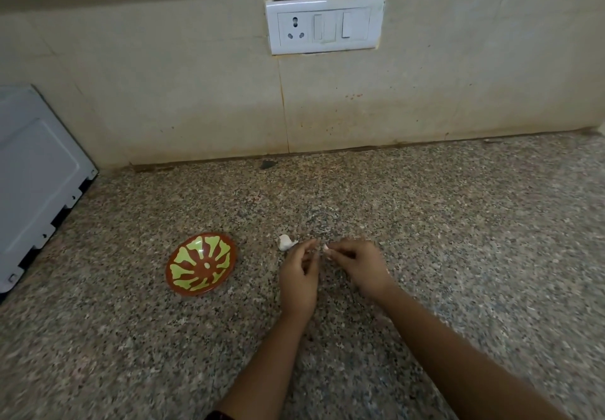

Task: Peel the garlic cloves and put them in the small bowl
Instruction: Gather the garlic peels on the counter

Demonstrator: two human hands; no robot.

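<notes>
Centrally, the right hand point(357, 265) pinches a pale clove point(326, 249) at its fingertips. The left hand point(299, 275) curls beside it, grip unclear. Garlic point(285, 242) lies just beyond the left fingertips, and the bowl point(201, 264) sits further left on the counter point(458, 223). Wall socket point(324, 23) beyond; grey appliance point(32, 174) far left.

**One head view, aimed forward and down**

The scene is seen through a single wide-angle camera worn on the head. It is tilted down at the counter point(458, 223) from close above. The wall point(196, 108) is taken in across the top, and the left hand point(299, 275) and right hand point(360, 269) just below centre.
</notes>
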